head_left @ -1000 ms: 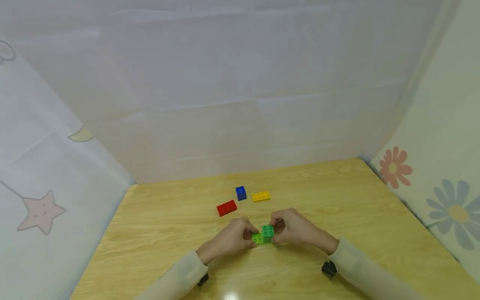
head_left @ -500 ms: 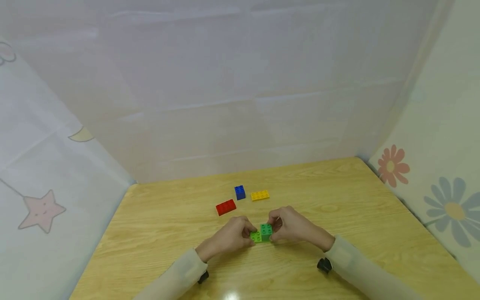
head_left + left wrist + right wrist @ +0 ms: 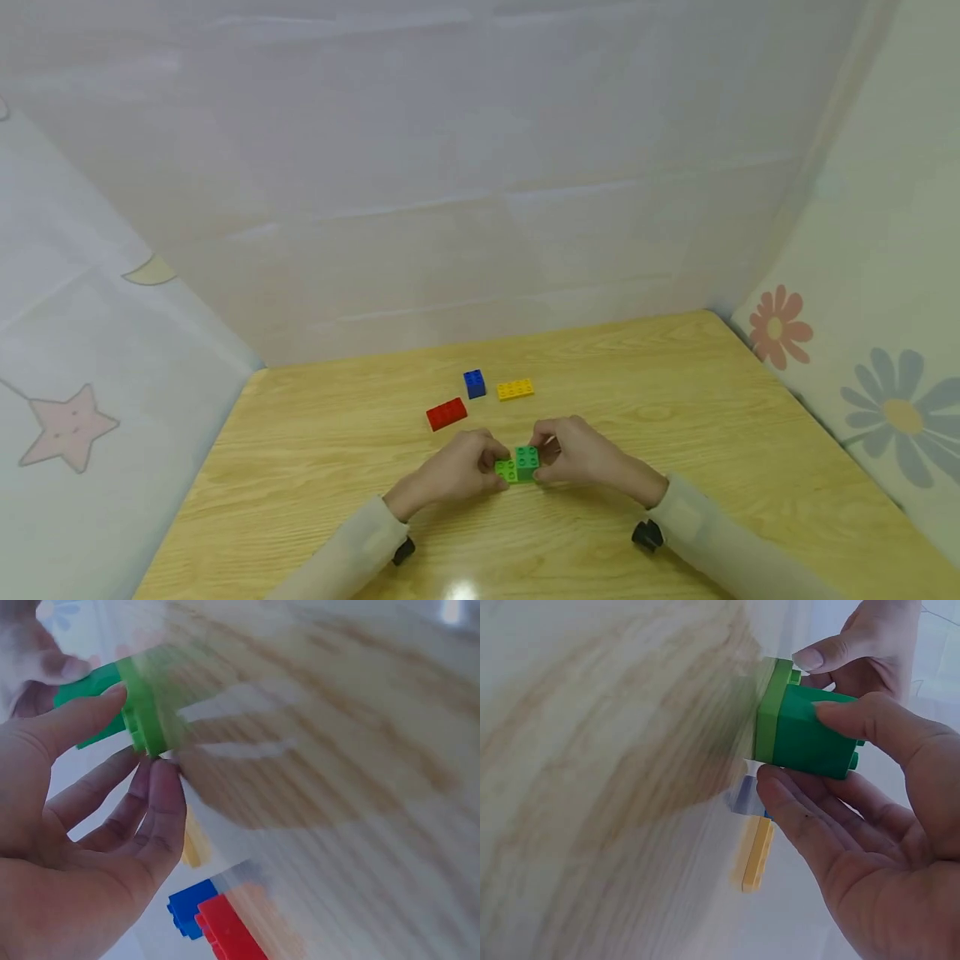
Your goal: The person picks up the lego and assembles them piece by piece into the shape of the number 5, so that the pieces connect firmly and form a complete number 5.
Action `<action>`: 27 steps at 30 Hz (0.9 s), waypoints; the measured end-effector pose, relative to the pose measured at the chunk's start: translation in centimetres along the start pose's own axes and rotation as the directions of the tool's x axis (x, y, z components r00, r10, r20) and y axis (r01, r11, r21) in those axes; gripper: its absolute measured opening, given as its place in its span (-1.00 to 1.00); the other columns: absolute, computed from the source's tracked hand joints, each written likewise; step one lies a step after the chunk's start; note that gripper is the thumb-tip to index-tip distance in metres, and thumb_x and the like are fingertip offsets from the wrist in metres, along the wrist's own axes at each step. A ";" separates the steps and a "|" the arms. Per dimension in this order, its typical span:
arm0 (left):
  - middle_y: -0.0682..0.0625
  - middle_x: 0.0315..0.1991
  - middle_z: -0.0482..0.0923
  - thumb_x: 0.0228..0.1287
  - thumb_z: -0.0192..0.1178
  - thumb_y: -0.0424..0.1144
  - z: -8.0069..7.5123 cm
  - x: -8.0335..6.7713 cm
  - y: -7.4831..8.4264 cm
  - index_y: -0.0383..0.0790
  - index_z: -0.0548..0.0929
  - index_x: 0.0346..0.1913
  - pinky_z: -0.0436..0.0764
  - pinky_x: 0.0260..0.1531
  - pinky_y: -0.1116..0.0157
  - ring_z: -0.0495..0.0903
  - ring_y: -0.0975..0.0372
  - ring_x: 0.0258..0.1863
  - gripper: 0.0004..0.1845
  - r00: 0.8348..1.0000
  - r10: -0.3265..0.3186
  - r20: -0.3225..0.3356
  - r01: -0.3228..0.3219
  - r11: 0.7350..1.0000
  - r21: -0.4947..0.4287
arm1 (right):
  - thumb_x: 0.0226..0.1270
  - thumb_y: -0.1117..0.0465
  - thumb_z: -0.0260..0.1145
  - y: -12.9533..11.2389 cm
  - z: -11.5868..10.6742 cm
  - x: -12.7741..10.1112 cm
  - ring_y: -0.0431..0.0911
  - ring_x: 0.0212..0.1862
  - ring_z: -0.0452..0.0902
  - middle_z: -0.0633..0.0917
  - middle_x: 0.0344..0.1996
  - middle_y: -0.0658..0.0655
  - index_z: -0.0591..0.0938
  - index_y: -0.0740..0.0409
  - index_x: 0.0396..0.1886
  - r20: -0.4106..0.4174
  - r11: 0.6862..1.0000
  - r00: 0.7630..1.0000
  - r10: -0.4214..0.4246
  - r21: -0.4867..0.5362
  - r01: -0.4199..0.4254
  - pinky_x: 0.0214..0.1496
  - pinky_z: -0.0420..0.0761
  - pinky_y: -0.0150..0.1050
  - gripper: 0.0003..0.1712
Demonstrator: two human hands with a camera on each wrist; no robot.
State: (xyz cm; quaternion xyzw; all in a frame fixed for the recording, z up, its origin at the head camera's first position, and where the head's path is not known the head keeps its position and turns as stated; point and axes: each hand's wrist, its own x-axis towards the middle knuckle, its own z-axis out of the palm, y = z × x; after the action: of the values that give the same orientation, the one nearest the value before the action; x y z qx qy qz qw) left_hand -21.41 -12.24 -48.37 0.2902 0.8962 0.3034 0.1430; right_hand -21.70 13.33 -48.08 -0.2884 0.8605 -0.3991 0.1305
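Observation:
A lime-green flat brick [image 3: 506,471] lies on the table with its studs up. On its right half stands a taller dark green brick [image 3: 527,462], upright. The right wrist view shows the dark green brick [image 3: 810,731] against the flat brick [image 3: 769,712] with no visible gap. My left hand [image 3: 463,467] pinches the left end of the flat brick between thumb and fingers. From the right, my right hand [image 3: 577,452] holds the dark green brick, thumb on the near side and fingers on the far side.
Beyond my hands lie a red brick [image 3: 447,414], a blue brick [image 3: 474,383] and a thin yellow brick [image 3: 515,389]. The wooden table [image 3: 337,417] ends at a pale cloth [image 3: 480,250] behind, with patterned cloths at both sides.
The whole head view has shifted slightly, with bricks and hands drifting left together. Both hands keep their hold, and the two green bricks stay in the same arrangement.

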 end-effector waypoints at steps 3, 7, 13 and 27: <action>0.02 -0.01 0.71 0.29 0.50 -0.14 -0.5 -0.4 -0.2 -0.19 0.76 0.19 0.67 -0.08 0.37 0.64 0.27 -0.11 -0.57 1.000 -0.020 -0.023 0.020 1.000 -0.021 | 0.20 0.31 0.60 -0.2 -0.2 -0.1 -0.03 -0.03 0.81 0.80 -0.10 0.12 0.68 0.10 -0.16 0.026 1.000 1.000 0.000 0.009 0.000 -0.05 0.80 -0.29 -0.72; 0.00 0.03 0.73 0.34 0.46 -0.18 -1.3 -1.0 -0.5 -0.18 0.77 0.15 0.70 -0.07 0.32 0.66 0.20 -0.06 -0.64 0.997 -0.022 -0.071 0.019 0.998 -0.052 | 0.21 0.29 0.60 -0.6 -0.6 -0.2 0.00 0.01 0.80 0.79 -0.10 0.11 0.67 0.11 -0.15 0.046 1.000 0.999 -0.006 0.016 0.006 0.00 0.80 -0.28 -0.71; -0.05 -0.01 0.77 0.39 0.41 -0.24 -2.3 -1.9 -1.4 -0.22 0.79 0.04 0.75 -0.05 0.24 0.69 0.14 -0.07 -0.77 0.988 0.006 -0.156 -0.014 0.998 -0.055 | 0.23 0.26 0.60 -0.4 -0.6 -0.1 -0.02 0.02 0.78 0.78 -0.09 0.09 0.68 0.11 -0.12 0.051 0.999 0.999 0.011 0.044 -0.013 0.02 0.79 -0.28 -0.70; -0.18 0.23 0.70 0.30 0.50 -0.23 -4.7 -2.3 -5.6 -0.26 0.71 0.24 0.68 0.22 -0.11 0.68 -0.11 0.22 -0.53 0.881 -0.131 -0.454 0.144 0.990 -0.007 | 0.25 0.23 0.60 0.1 -0.6 -0.2 -0.05 0.01 0.78 0.79 -0.05 0.10 0.69 0.12 -0.04 0.054 0.997 0.998 0.020 0.080 -0.024 0.02 0.79 -0.27 -0.67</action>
State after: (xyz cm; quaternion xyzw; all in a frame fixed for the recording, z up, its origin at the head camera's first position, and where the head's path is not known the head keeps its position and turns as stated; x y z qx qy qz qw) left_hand -24.05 -19.50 -48.03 0.1491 0.9271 0.3397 -0.0529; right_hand -21.90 13.90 -47.76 -0.2840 0.8431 -0.4242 0.1690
